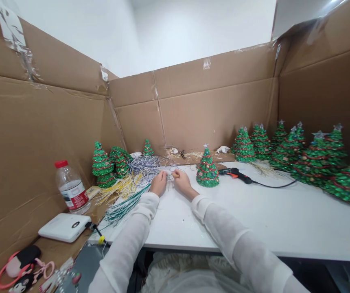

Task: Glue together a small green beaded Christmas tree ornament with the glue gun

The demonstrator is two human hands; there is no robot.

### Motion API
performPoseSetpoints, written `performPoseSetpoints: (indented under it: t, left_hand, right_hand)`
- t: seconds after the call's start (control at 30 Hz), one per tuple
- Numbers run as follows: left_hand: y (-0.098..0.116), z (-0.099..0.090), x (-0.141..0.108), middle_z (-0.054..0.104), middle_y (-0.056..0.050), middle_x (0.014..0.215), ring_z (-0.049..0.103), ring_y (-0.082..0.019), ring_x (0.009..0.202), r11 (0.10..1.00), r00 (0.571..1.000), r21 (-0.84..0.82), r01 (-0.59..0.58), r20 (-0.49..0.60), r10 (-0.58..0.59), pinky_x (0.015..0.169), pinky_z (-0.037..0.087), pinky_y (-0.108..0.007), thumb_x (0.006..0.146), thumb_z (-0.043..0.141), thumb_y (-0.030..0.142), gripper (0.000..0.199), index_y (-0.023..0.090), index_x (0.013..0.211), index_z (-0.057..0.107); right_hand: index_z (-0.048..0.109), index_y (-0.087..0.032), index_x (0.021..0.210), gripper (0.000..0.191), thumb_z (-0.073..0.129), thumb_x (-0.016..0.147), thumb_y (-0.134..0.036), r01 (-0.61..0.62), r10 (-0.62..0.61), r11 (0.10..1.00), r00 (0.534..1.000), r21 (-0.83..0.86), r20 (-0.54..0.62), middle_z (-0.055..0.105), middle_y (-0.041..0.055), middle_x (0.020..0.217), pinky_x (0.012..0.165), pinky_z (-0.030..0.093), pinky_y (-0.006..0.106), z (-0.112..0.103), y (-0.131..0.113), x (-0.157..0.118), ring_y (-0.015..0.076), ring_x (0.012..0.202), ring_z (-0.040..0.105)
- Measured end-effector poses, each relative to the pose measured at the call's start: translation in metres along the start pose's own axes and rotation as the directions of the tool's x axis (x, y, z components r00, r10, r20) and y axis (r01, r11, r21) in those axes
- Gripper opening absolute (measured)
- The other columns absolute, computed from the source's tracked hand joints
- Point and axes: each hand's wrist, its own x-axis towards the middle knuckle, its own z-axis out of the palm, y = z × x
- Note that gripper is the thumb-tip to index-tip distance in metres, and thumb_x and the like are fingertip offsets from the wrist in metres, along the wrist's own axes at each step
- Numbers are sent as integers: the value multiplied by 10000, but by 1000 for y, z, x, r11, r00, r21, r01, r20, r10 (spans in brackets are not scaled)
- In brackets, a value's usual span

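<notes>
At the frame's centre, the left hand (158, 183) and right hand (182, 183) each have fingertips pinched, apparently on thin wire (169, 172), though it is too small to be sure. Purple wires (144, 163) lie left of centre; a tree (207, 170) stands right of centre.

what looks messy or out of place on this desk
The thin pale-purple strands beside the left hand lie in a loose tangle, unlike the straighter green strands nearby. Small pale scraps litter the brown cardboard at the back.
</notes>
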Motion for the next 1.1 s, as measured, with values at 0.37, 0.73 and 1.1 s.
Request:
performPoseSetpoints:
  t: [0.37, 0.73, 1.1]
  left_hand:
    - [2, 3, 0, 657, -69, 740, 587, -184, 728, 992, 996, 90, 91, -36, -88, 665, 371, -277, 904, 248, 304, 400, 193, 704, 576]
    - [-7, 0, 7, 614, -111, 596, 581, -213, 648, 977, 969, 36, 211, -139, -204, 640, 363, -309, 901, 196, 321, 525, 189, 510, 520]
    - [37, 5, -8, 605, -64, 894, 534, -184, 873, 945, 919, -169, -280, -332, 213, 801, 399, -296, 869, 291, 385, 320, 204, 909, 552]
  right_hand:
    - [373, -206, 575, 195, 398, 753, -281, 110, -72, 992, 884, 56, -463, 396, -54, 510, 525, 256, 224, -76, -40, 21, 107, 520, 345]
    - [400, -208, 655, 210, 409, 833, -319, 274, -89, 952, 679, 139, -729, 388, -49, 550, 511, 291, 238, -126, -83, 23, 106, 499, 353]
    - [438, -201, 618, 360, 471, 815, -500, 343, -298, 894, 935, 288, -191, 397, -49, 511, 463, 296, 221, -186, -49, 0, 92, 469, 347]
